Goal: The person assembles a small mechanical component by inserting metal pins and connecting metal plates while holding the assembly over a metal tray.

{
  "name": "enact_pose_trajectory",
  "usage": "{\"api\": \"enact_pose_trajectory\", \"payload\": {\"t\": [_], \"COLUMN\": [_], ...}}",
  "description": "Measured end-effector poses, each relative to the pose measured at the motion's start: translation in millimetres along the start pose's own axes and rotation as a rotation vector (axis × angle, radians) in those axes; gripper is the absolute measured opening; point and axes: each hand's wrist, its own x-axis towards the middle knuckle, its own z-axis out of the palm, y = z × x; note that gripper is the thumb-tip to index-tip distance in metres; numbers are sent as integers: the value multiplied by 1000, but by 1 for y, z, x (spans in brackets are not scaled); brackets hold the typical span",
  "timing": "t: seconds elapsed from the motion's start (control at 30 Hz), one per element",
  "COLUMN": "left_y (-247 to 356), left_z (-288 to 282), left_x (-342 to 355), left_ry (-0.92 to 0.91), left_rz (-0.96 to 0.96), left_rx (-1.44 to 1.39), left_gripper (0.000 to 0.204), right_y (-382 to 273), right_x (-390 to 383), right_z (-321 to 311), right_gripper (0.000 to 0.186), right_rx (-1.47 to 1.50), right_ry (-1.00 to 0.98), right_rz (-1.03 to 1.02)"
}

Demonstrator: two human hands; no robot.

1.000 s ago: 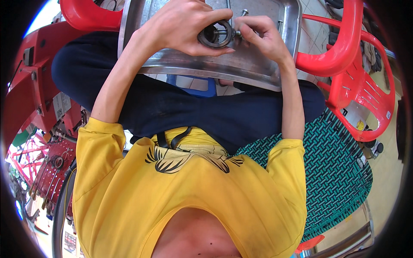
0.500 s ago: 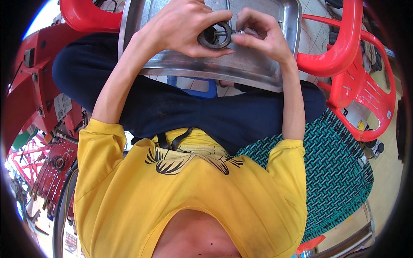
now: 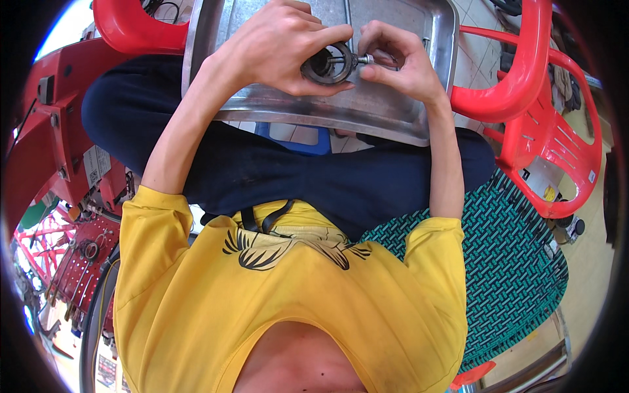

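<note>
Over the metal tray (image 3: 393,108), you are holding both bare hands close together, with your forearms crossing its near edge. Your left hand (image 3: 282,49) is pinching a dark ring-shaped part (image 3: 344,77) between thumb and index finger, the thumb lying along its lower side and the index finger along its upper side. That part is sitting above the middle of the tray, its round opening facing up toward you. A bolt (image 3: 365,59) is running through the right side of the ring, its shank showing inside the opening and its silvery end pointing to the tray's right side. Your right hand (image 3: 400,59) is curling around that outer end, thumb below and index finger above, with a gap between them; you cannot tell from here whether the fingers are pressing on it. Beyond the ring, a thin rod (image 3: 347,11) is stretching toward the tray's far side. A blue stool (image 3: 298,145) is showing just past the tray's near edge, and a red chair (image 3: 488,103) is standing to the tray's right.
</note>
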Motion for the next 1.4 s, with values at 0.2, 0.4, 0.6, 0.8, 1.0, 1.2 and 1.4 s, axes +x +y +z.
{"api": "enact_pose_trajectory", "payload": {"t": [0.2,0.4,0.6,0.8,1.0,1.2,1.4], "left_y": [1,2,6,5,6,6,7], "left_z": [2,8,8,10,9,3,2], "left_x": [1,-1,0,-2,0,0,1], "left_ry": [29,70,50,44,58,-51,3], "left_rz": [23,43,78,72,54,-25,-17], "left_rx": [-17,-20,-19,-44,-50,-37,-46], "left_gripper": [46,42,42,42,41,51,41], "right_y": [10,0,-9,-6,-9,3,1], "right_x": [3,5,4,3,3,2,-1], "right_z": [5,1,-7,-8,-7,-4,-3], "right_gripper": [34,32,35,36,42,43,32], "right_rx": [164,92,-7,217,169,191,171], "right_ry": [135,-5,-62,-249,-151,-148,-115], "right_rz": [-119,-59,-34,57,37,38,-34]}}
